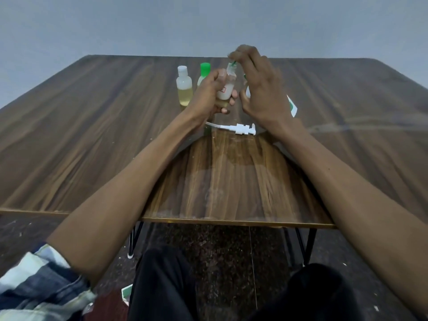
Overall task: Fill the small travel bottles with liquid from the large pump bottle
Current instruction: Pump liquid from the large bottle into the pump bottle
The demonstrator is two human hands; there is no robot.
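Above the middle of the dark wood-grain tabletop [92, 135], toward its far edge, the left hand [208, 96] wraps its grip around a small clear travel bottle [226, 89] with a white label, held upright and clear of the surface, pale yellowish liquid showing near its base. The right hand [259, 84] reaches over the bottle's neck, fingertips pinching a small green cap [233, 63] at its mouth; the motion blurs the detail there. Behind that hand a large white bottle with green markings [292, 105] is mostly hidden. Left of the hands, near the far edge, stand a white-capped small bottle [184, 89], partly filled with yellow liquid, and a green-capped small bottle [204, 74]. A white pump head with its tube [240, 129] lies flat just in front of the hands.
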